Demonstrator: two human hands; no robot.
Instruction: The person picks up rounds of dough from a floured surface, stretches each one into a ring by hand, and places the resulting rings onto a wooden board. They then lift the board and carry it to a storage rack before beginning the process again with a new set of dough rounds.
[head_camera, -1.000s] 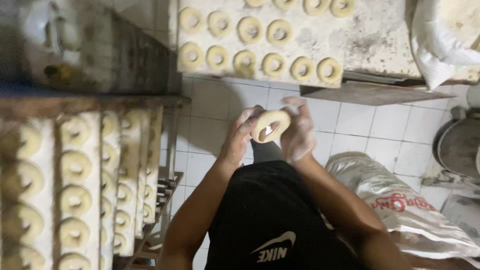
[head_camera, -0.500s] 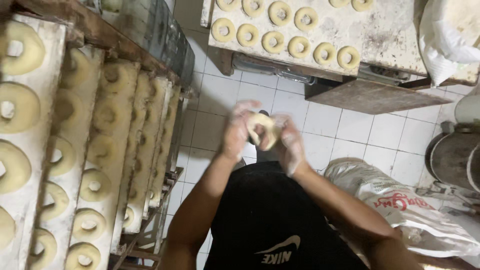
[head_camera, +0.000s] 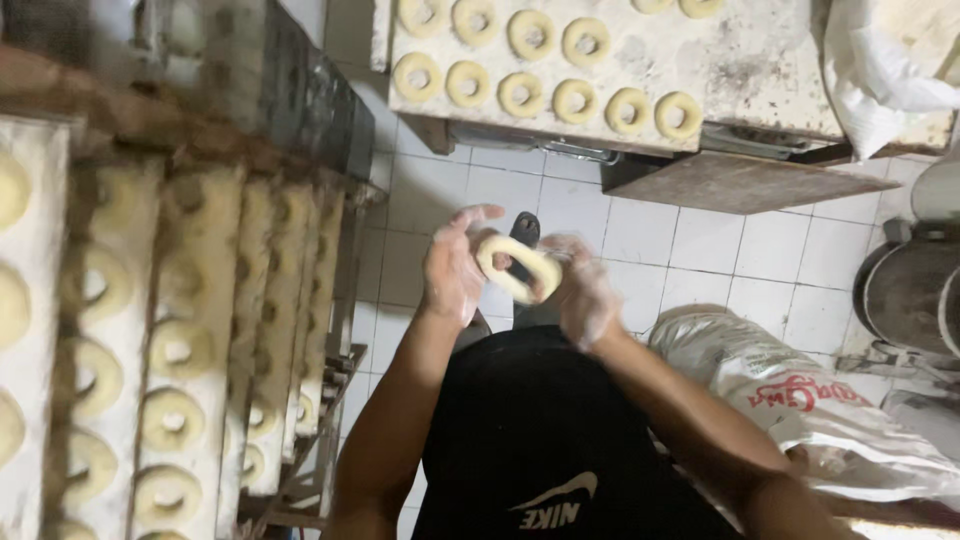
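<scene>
Where white floor tiles (head_camera: 720, 250) run under a floured table (head_camera: 760, 70), the left hand (head_camera: 455, 265) and right hand (head_camera: 580, 290) are together, both gripping a dough ring (head_camera: 518, 268) held between them. Racked trays (head_camera: 170, 340) at the left hold more rings (head_camera: 172, 420).

A floury bench (head_camera: 760, 70) at the top has a row of dough rings (head_camera: 540, 95) on it. On the left, long white boards (head_camera: 190, 330) stand side by side in a rack (head_camera: 330, 400), each with more dough rings. The floor (head_camera: 700, 250) is white tile. A big white sack (head_camera: 800, 400) lies on the right, near a round metal pot (head_camera: 905, 295).
</scene>
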